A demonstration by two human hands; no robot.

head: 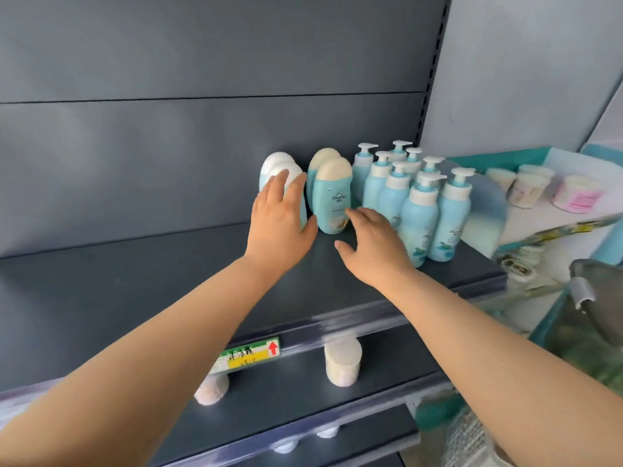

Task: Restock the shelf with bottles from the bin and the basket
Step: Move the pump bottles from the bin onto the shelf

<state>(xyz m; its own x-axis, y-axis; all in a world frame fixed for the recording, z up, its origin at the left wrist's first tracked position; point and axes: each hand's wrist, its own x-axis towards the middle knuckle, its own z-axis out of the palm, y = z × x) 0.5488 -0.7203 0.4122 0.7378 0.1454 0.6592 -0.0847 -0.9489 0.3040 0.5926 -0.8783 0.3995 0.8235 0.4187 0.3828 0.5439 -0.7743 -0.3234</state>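
**At the grey shelf [135,291], nothing gripped**

Your left hand [279,227] lies flat, fingers straight, against the front white-capped bottle [294,170], which stands upright near the shelf's back panel. Your right hand [374,247] is spread wide and holds nothing, low between the beige-capped bottle [332,197] and the pump bottles [421,224]. You cannot tell whether its fingertips touch either.

smooth glossy plastic bottles [418,220] on a matt grey metal shelf [135,291]
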